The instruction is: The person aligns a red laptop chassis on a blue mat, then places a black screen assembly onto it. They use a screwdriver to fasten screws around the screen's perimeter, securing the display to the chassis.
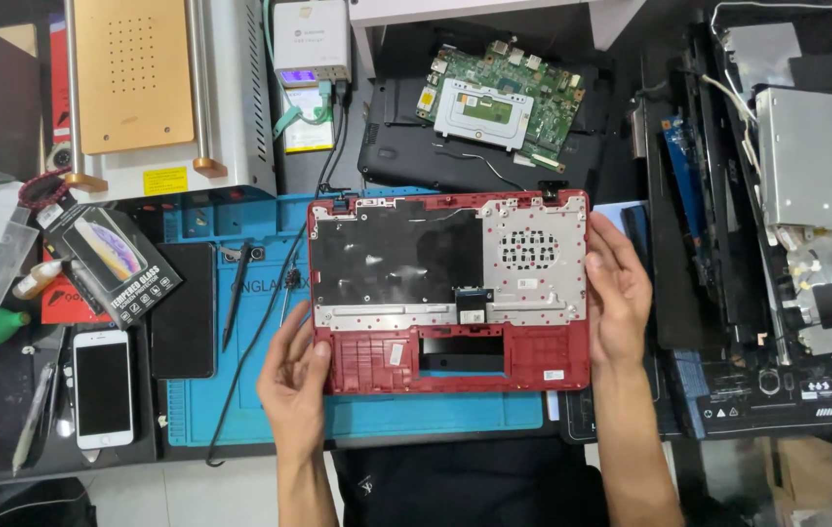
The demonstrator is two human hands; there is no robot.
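The red laptop shell is lying face down on the blue work mat, its inside turned up, and everything else is placed here in relation to it.

Far to its left, a white phone is lying screen up beside a dark phone, and above these a black screen-protector box is sitting tilted. Just left of the shell, a black pen-like tool is resting on the mat. Behind the shell's left corner, a white machine with a tan plate is standing.

The left hand is gripping the shell at its lower left corner, the thumb pressing on the red edge and the fingers curling loosely beside it. The shell itself is showing a black sheet over its left half, a silver metal plate on the right half and an open rectangular cut-out near the front edge.

Behind the shell, a green circuit board is lying on a black laptop base.

The right hand is lying flat and open against the shell's right edge, fingers stretched along it, steadying rather than clasping. Right of the shell, another opened laptop is lying with its metal parts exposed.
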